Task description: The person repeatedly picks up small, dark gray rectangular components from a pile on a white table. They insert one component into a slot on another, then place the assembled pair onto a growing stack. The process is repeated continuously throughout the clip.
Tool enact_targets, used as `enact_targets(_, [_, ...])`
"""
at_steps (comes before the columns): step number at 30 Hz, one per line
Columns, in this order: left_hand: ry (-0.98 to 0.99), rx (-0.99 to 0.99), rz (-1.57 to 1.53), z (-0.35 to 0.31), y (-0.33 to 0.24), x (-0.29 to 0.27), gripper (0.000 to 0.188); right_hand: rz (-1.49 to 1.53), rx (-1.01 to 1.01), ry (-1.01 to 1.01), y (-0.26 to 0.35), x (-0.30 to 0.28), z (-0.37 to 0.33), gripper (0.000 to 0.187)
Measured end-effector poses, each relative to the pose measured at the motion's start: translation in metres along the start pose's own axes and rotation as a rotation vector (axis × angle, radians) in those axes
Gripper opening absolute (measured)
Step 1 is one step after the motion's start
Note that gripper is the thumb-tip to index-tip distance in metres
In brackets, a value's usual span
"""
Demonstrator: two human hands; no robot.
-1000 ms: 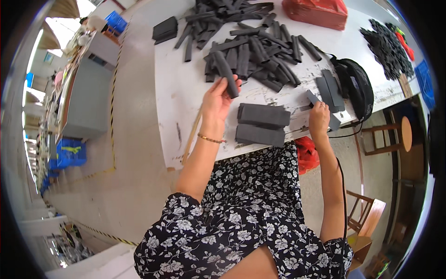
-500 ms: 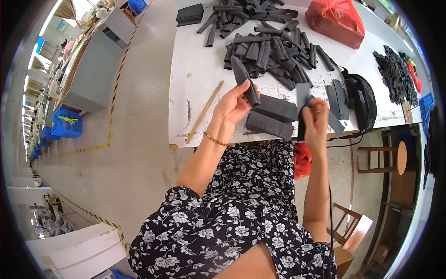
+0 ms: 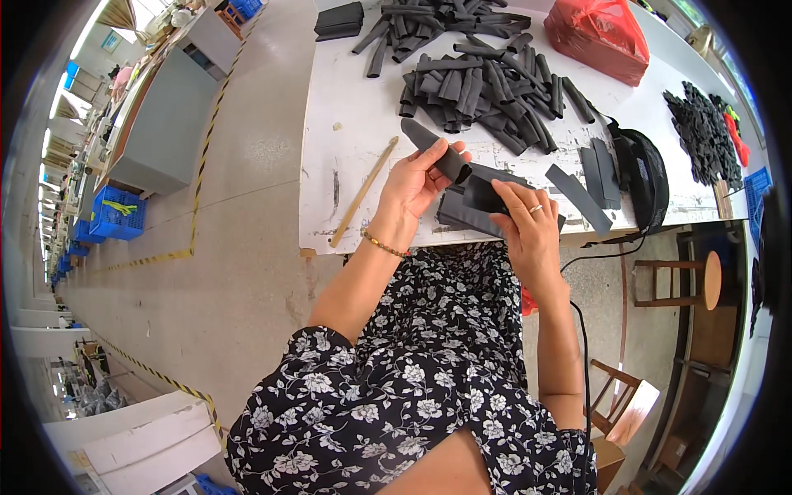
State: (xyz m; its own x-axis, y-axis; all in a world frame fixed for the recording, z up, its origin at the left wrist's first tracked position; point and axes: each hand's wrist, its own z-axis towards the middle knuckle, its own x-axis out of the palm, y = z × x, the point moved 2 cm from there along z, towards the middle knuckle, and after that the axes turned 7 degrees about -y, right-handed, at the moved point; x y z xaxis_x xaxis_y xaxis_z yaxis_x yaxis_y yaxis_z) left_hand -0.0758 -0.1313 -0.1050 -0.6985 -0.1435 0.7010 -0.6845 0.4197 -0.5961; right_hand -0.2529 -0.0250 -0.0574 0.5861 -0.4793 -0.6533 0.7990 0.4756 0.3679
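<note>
A black fabric tube (image 3: 418, 134) is pinched between the thumb and fingers of my left hand (image 3: 417, 181), its open end toward the right. My right hand (image 3: 532, 231) grips a dark flat strip (image 3: 481, 196), whose left end is close to the tube's open end. Whether the two touch I cannot tell. Under and beside my hands lie flat black fabric pieces (image 3: 464, 216), partly hidden by the right hand. A loose grey strip (image 3: 577, 198) rests to the right of that hand, near more dark strips (image 3: 601, 175).
Black tubes (image 3: 474, 91) are heaped further back on the white table (image 3: 330, 157). A wooden stick (image 3: 365, 191) lies left of my hands. On the right are a black bag (image 3: 642, 181), a red plastic bag (image 3: 598, 41) and a dark pile (image 3: 701, 136). A cable hangs beside my right arm.
My right hand has moved left with its dark strip, close to the tube's open end. The left hand has shifted slightly, and the tube now slants more sideways.
</note>
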Motion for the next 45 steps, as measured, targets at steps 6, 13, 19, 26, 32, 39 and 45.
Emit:
enact_targets(6, [0.037,-0.049,0.054,-0.004,0.005,0.004,0.025,-0.148,-0.04,-0.068,0.005,-0.001,0.007,0.038])
enact_targets(13, [0.07,-0.07,0.022,-0.005,0.007,0.003,0.029,-0.249,-0.073,-0.102,0.005,0.001,0.007,0.036])
enact_targets(19, [0.083,0.088,0.038,-0.022,0.012,0.014,0.033,-0.275,-0.069,-0.139,0.007,0.007,0.011,0.036])
enact_targets(26, [0.154,0.299,0.039,-0.049,0.009,0.027,0.046,-0.132,-0.036,-0.144,0.012,0.015,0.009,0.058])
enact_targets(32, [0.433,0.42,0.043,-0.044,0.01,0.033,0.025,0.051,0.038,-0.131,0.031,0.013,0.004,0.051])
enact_targets(39, [0.346,0.422,-0.063,-0.041,0.027,0.028,0.027,0.183,-0.016,-0.067,0.02,0.026,0.006,0.04])
enact_targets(45, [0.227,0.316,-0.069,-0.034,0.009,0.013,0.027,0.216,-0.034,0.078,0.018,0.02,0.007,0.034])
